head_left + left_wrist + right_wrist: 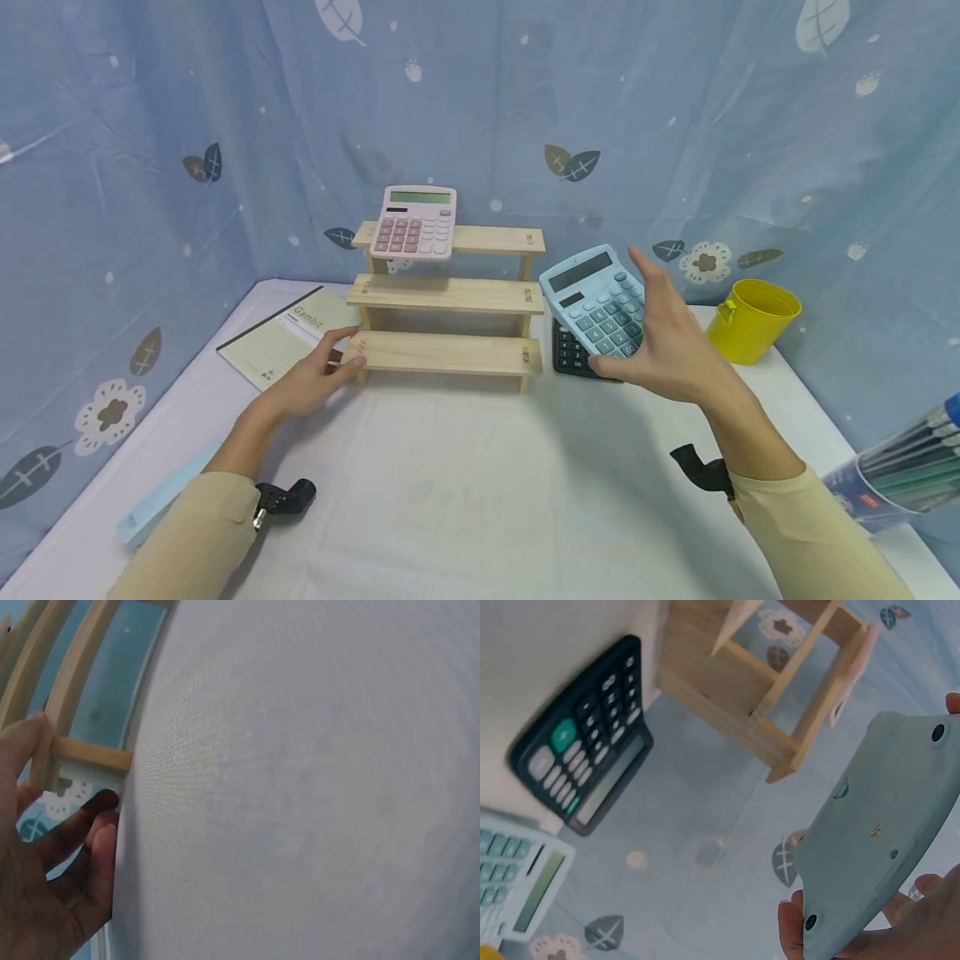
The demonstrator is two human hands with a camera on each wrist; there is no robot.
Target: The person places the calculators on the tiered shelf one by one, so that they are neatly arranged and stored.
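Note:
A light blue calculator (592, 300) is held tilted in the air by my right hand (671, 342), thumb at its lower edge and fingers along its far side. Its underside with black feet faces the right wrist view. Behind it on the table lies a black calculator (572, 354), partly covered in the head view. My left hand (311, 379) grips the left end of the lowest board of a three-step wooden shelf (450, 352), thumb at the front edge. On the shelf's top step leans a pink calculator (416, 221).
Another pale blue calculator (517, 877) lies beside the black one in the right wrist view. A notebook (281, 333) lies left of the shelf, a long light blue case (161, 500) nearer. At right stand a yellow bucket (750, 325) and a tub of pens (885, 492).

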